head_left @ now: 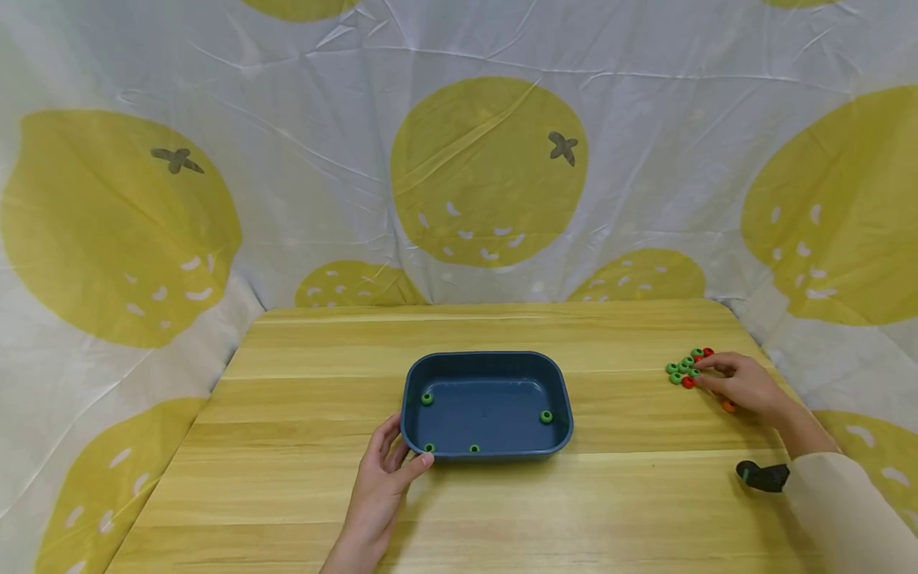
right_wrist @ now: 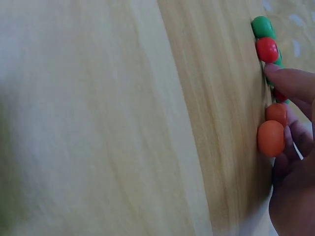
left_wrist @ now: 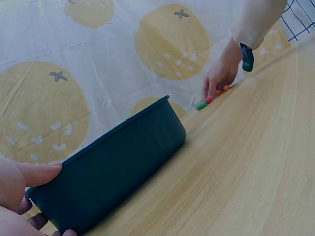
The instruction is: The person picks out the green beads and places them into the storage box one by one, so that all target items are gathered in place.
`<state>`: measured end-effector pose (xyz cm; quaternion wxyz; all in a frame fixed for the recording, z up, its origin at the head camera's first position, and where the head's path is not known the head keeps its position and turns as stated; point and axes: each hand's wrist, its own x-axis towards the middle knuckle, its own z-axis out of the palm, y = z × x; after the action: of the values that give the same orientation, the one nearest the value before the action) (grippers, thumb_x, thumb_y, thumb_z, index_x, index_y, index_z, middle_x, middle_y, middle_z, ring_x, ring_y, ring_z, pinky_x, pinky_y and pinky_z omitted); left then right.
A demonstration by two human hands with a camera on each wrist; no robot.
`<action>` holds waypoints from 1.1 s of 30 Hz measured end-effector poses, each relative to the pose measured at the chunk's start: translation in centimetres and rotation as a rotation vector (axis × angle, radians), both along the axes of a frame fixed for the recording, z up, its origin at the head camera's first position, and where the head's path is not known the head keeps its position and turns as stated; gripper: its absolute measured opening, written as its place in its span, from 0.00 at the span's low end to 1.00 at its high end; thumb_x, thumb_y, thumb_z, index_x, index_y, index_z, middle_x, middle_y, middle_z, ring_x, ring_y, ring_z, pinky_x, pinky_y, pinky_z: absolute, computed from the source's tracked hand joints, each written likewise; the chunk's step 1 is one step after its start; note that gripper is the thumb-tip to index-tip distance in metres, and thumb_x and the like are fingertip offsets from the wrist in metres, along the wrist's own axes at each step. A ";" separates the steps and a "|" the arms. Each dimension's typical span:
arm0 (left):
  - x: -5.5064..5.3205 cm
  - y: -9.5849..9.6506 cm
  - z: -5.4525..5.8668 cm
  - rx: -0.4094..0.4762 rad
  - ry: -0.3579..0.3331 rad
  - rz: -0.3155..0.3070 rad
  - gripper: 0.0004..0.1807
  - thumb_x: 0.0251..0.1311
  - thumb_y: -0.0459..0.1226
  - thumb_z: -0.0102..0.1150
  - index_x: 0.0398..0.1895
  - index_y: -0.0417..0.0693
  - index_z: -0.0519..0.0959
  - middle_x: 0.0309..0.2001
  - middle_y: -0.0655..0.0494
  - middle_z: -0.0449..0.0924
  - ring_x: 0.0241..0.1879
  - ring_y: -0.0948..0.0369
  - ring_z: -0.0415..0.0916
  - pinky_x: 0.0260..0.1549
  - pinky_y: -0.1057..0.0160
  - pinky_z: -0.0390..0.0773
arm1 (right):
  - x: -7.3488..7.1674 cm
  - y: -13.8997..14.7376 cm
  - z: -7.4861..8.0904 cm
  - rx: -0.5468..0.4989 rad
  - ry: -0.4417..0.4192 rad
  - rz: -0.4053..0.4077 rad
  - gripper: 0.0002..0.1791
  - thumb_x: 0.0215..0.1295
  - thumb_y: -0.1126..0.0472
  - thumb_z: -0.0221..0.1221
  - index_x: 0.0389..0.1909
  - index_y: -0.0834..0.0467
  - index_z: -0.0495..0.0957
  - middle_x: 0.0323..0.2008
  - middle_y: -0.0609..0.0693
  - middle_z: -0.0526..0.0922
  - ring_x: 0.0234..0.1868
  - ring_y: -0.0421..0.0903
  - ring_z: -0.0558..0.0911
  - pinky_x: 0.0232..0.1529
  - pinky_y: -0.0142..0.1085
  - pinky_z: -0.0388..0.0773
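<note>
A dark blue plastic tub (head_left: 484, 458) stands on the wooden table with several green beads (head_left: 547, 417) lying apart inside it. At its front left corner my left hand (head_left: 382, 477) grips the wall, thumb (left_wrist: 42, 173) over the rim and fingers along the outside. Far to the right, my right hand (head_left: 742, 387) reaches down into a cluster of green and red beads (head_left: 688, 383). Its thumb and a fingertip stand on either side of a green bead (head_left: 693, 372); I cannot tell whether they pinch it. Orange beads (right_wrist: 271, 138) lie under that hand's palm side.
The wooden table (head_left: 617, 510) carries the tub at its middle and the bead cluster near its right edge. Behind and around it hangs a white curtain (head_left: 645, 159) printed with yellow fruit. A black wrist device (head_left: 763, 477) sits by the right sleeve.
</note>
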<state>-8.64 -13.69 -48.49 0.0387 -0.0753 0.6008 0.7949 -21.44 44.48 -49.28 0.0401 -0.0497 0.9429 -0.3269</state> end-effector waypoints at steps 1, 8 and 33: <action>0.0 0.0 0.0 0.000 0.002 0.000 0.45 0.60 0.25 0.70 0.79 0.43 0.58 0.78 0.46 0.55 0.75 0.46 0.58 0.57 0.63 0.77 | -0.1 0.0 -0.1 0.002 0.007 0.005 0.26 0.74 0.53 0.64 0.59 0.71 0.78 0.64 0.78 0.68 0.61 0.76 0.69 0.55 0.66 0.71; 0.0 -0.1 0.0 0.000 0.009 -0.001 0.46 0.60 0.25 0.70 0.79 0.42 0.57 0.78 0.45 0.55 0.75 0.46 0.58 0.57 0.63 0.77 | -0.3 -0.1 -0.4 -0.007 0.026 0.010 0.24 0.73 0.54 0.64 0.58 0.71 0.79 0.65 0.78 0.66 0.63 0.78 0.66 0.56 0.71 0.66; 0.0 0.0 0.1 -0.008 -0.015 -0.002 0.45 0.61 0.27 0.70 0.79 0.44 0.58 0.78 0.45 0.55 0.75 0.46 0.58 0.57 0.62 0.77 | 0.3 -0.1 1.7 -0.059 0.004 -0.031 0.27 0.72 0.50 0.65 0.59 0.68 0.80 0.61 0.75 0.73 0.59 0.68 0.74 0.47 0.48 0.79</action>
<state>-8.61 -13.71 -48.39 0.0438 -0.0806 0.6038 0.7918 -21.15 44.36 -47.59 0.0316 -0.0369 0.9335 -0.3552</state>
